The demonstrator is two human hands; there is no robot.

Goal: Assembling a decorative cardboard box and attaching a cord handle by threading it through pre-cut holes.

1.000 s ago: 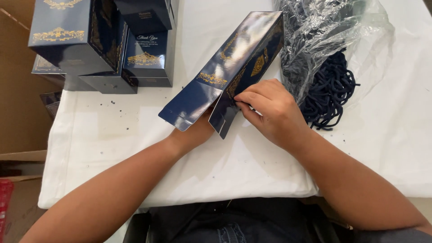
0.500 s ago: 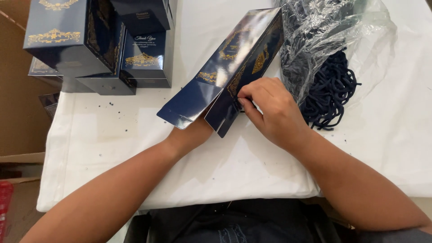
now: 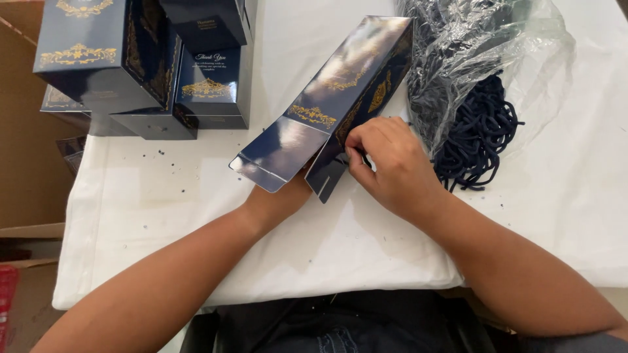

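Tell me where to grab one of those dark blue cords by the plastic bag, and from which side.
Take the cords at the loops spilling out of the clear plastic bag onto the white cloth, probably coming from the near right. There they lie bare; farther up the plastic covers them, and the right hand and the blue box crowd the left side.

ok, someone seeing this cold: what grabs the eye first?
The glossy navy paper bag with gold ornament, lying slanted at the centre of the white cloth, with the right hand pinching at its side and the left hand mostly hidden beneath its open end. Next, the cluster of matching navy bags standing at the upper left, and the clear plastic bag spilling dark blue cords at the upper right.
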